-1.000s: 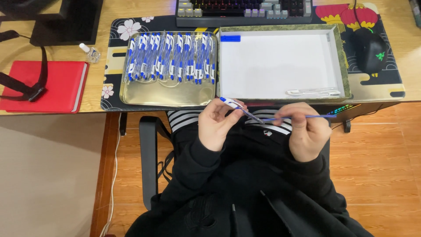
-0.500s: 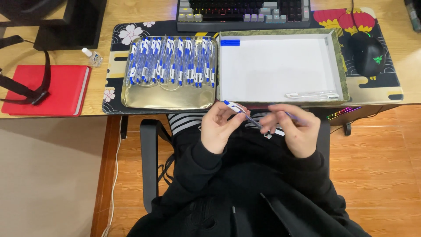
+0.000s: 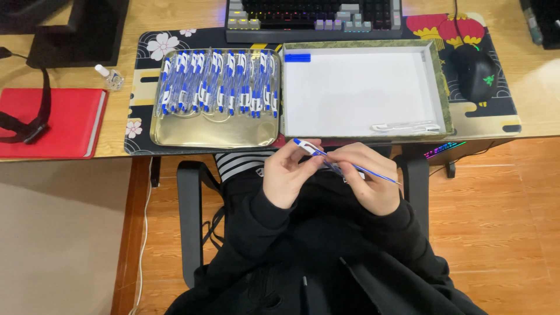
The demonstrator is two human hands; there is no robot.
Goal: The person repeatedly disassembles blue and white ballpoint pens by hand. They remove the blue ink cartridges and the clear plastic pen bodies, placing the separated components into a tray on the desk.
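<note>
My left hand (image 3: 287,175) holds a blue and white pen barrel (image 3: 305,146) above my lap, its blue end pointing up to the left. My right hand (image 3: 368,178) grips a thin blue refill (image 3: 373,173) that slants down to the right, its upper end at the barrel. Both hands are close together, just below the desk's front edge. On the desk in front, a gold metal tray (image 3: 214,132) holds several blue and white pens (image 3: 220,81) in a row. Beside it a white shallow box (image 3: 361,87) holds one blue cap (image 3: 297,57) and clear wrappers (image 3: 407,126).
A keyboard (image 3: 315,20) lies behind the trays on a patterned desk mat (image 3: 149,41). A black mouse (image 3: 477,73) sits at the right, a red notebook (image 3: 58,119) with a black strap and a small clear bottle (image 3: 108,76) at the left. Wooden floor surrounds my chair (image 3: 189,221).
My right hand has moved left toward my left hand, bringing the blue refill closer to the pen barrel. The hands now sit nearly together.
</note>
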